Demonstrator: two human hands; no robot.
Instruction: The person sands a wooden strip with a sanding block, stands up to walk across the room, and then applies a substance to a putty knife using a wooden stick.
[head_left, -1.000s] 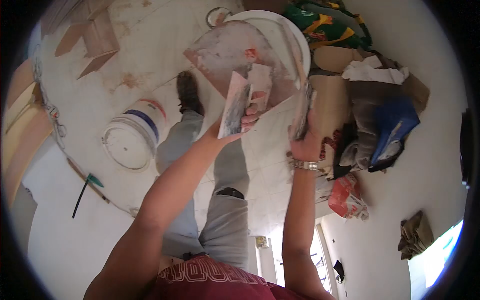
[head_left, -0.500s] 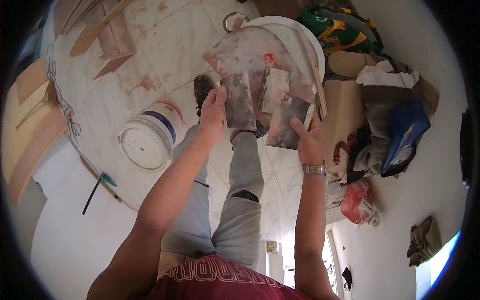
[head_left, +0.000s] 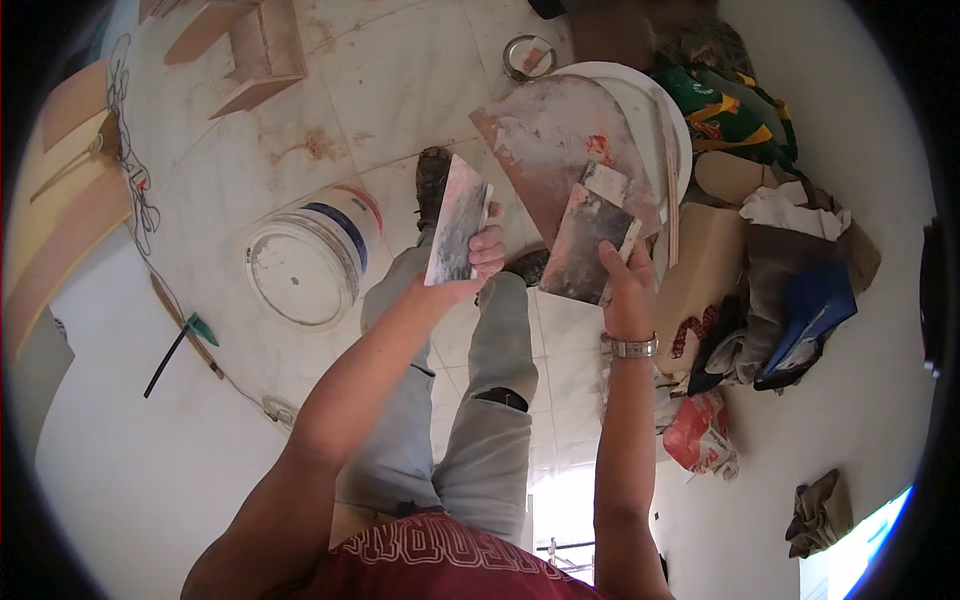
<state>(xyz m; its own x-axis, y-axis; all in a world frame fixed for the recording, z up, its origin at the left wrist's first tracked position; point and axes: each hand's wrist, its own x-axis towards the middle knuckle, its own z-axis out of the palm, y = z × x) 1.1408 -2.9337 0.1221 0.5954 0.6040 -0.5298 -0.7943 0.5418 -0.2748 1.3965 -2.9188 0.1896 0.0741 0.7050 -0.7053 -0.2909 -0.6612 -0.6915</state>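
My left hand (head_left: 478,262) grips a flat rectangular plate (head_left: 459,222), pale and pinkish along one side and dark grey on the other, tilted steeply with my fingers round its right edge. To the right, my right hand (head_left: 628,285) holds a dark, smeared rectangular plate (head_left: 588,245) by its right edge. Past that plate shows a smaller whitish piece (head_left: 606,181), partly hidden, over a rounded board (head_left: 565,130) coated with white and pink residue. The board rests on a round white lid or tub (head_left: 672,120). The two held plates are apart.
A white bucket (head_left: 303,268) lies left of my legs. A round tin (head_left: 529,57) is beyond the board. Bags and cloths (head_left: 775,270) line the right wall, with a green bag (head_left: 720,115) behind. Wooden pieces (head_left: 262,60) and a cable (head_left: 130,150) are at left.
My left hand has turned its plate from broad face to steep tilt, and its fingers now show. The plate in my right hand overlaps the whitish piece more. The view has shifted.
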